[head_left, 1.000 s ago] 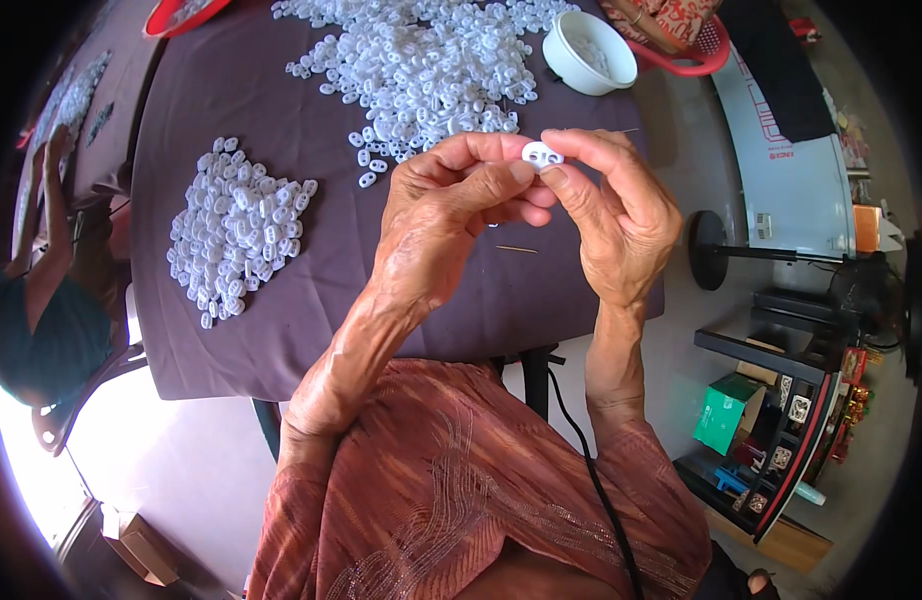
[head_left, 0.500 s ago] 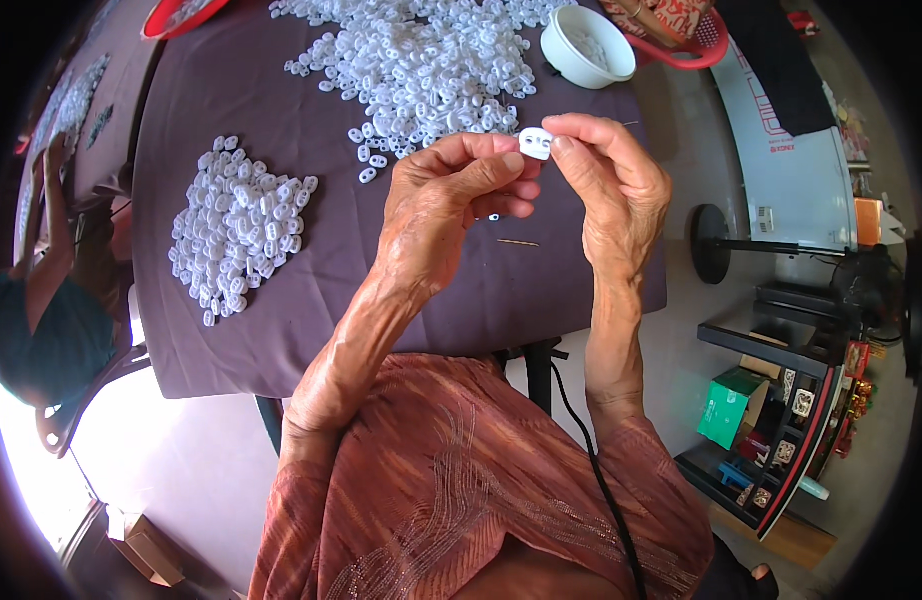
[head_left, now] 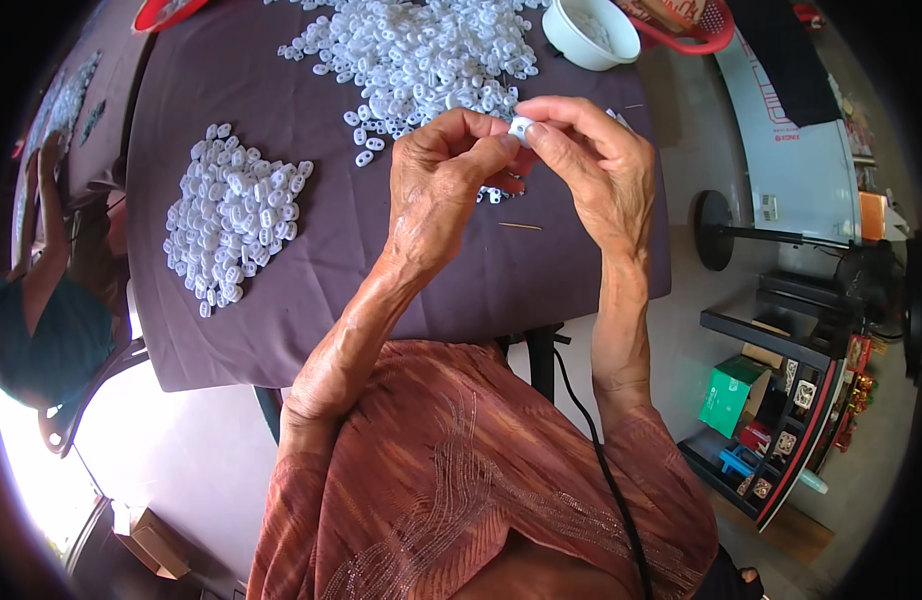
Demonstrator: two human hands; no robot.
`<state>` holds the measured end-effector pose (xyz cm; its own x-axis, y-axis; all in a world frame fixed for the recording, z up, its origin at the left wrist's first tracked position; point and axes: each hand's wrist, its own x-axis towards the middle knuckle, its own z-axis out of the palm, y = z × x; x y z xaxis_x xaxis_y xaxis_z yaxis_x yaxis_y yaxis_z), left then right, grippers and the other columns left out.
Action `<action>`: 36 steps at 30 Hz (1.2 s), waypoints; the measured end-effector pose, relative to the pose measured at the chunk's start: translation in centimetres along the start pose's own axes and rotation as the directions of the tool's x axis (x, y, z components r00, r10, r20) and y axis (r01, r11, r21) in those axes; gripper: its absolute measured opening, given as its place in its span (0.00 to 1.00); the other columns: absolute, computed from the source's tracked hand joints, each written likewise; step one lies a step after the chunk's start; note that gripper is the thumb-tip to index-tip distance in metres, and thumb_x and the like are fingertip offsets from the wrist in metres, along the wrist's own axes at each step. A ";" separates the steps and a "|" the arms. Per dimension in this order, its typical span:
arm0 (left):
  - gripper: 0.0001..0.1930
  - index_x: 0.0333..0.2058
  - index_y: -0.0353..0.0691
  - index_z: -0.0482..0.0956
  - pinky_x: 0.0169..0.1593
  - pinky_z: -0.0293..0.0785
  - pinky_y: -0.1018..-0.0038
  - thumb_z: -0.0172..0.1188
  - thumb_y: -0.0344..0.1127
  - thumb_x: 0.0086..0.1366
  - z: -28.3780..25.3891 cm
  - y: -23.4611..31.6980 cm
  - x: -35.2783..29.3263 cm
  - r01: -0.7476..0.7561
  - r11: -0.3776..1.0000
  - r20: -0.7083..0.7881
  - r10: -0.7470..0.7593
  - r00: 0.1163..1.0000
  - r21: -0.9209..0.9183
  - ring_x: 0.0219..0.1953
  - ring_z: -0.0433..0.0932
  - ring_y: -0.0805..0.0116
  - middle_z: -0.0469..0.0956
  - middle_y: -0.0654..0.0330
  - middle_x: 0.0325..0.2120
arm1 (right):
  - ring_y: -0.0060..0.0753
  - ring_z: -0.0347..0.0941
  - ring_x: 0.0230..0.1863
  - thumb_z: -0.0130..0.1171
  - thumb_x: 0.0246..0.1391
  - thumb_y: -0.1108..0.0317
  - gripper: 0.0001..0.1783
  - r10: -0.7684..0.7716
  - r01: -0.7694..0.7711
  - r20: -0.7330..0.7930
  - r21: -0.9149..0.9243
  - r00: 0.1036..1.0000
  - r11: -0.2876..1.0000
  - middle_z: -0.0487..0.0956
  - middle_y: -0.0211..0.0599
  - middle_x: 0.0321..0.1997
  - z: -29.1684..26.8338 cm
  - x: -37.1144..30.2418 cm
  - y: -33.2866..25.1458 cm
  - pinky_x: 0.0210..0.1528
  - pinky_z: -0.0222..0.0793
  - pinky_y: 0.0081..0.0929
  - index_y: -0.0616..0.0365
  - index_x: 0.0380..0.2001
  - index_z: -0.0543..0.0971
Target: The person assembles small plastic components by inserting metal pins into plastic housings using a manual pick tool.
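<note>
Between my hands, above the table, is a small white two-hole plastic piece point(head_left: 521, 127) that looks like a cord lock. My left hand point(head_left: 446, 180) pinches its left side with thumb and forefinger. On its right side, the thumb and forefinger of my right hand point(head_left: 601, 165) close on it too, covering most of it. Beyond my hands spreads a large heap of similar white pieces point(head_left: 411, 60). To the left lies a smaller pile point(head_left: 236, 210). A few more pieces point(head_left: 495, 194) show just under my left fingers, partly hidden.
A dark cloth covers the table point(head_left: 381, 300); a thin brownish stick point(head_left: 521, 226) lies on it. At the far right stand a white tub point(head_left: 591, 40) and a red basket point(head_left: 716, 30). Another person's arm point(head_left: 46, 200) is at the left. A black cable point(head_left: 596, 440) crosses my lap.
Both hands have shifted slightly left and away from me with the white piece. My fingers have closed further around it, and it appears turned, showing less of its face.
</note>
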<state>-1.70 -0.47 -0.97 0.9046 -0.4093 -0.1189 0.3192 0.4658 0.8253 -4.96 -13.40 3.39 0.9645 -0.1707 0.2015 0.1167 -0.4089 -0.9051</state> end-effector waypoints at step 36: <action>0.05 0.24 0.31 0.73 0.30 0.73 0.76 0.55 0.28 0.53 -0.2 -1.0 0.5 0.028 0.999 -0.081 -0.032 0.996 -0.041 0.25 0.74 0.72 0.75 0.56 0.22 | 0.16 0.71 0.27 0.55 0.48 0.74 0.06 -0.119 0.118 -0.108 -0.021 0.987 0.993 0.77 0.29 0.26 1.8 0.0 2.3 0.31 0.66 0.12 0.62 0.32 0.77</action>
<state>-1.49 -0.96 -2.02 0.9140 -0.3589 -0.1892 0.3560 0.4858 0.7983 -4.27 -12.73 0.60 0.9124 -0.2166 0.3472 0.2244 -0.4448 -0.8671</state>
